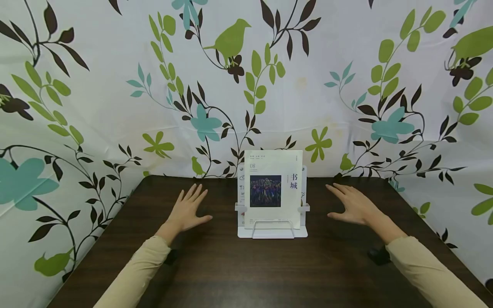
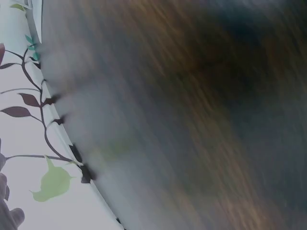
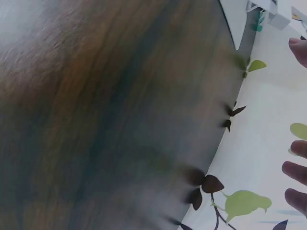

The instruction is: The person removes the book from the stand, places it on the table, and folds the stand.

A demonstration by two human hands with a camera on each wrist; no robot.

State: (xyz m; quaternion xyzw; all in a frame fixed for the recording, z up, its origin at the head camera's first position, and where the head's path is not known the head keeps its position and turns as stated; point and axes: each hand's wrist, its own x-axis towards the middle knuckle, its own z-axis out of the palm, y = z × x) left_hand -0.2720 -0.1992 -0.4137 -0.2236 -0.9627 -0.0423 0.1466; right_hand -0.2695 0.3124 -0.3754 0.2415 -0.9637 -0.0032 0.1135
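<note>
A cream-coloured book (image 1: 269,218) with a dark square picture on its cover leans upright on a white book stand (image 1: 304,233) at the table's far middle. Behind the book, a page or board with handwriting (image 1: 241,192) peeks out at the side. My left hand (image 1: 186,210) is held over the table left of the stand, fingers spread and holding nothing. On the other side, my right hand (image 1: 354,205) is spread out as well, its thumb toward the stand. Fingertips (image 3: 298,167) show at the edge of the right wrist view.
The dark wooden table (image 1: 246,273) reaches back to a white cloth (image 1: 308,107) printed with leaves, birds and flowers, which hangs behind it and at both sides. A corner of the white stand (image 3: 235,24) appears at the top of the right wrist view.
</note>
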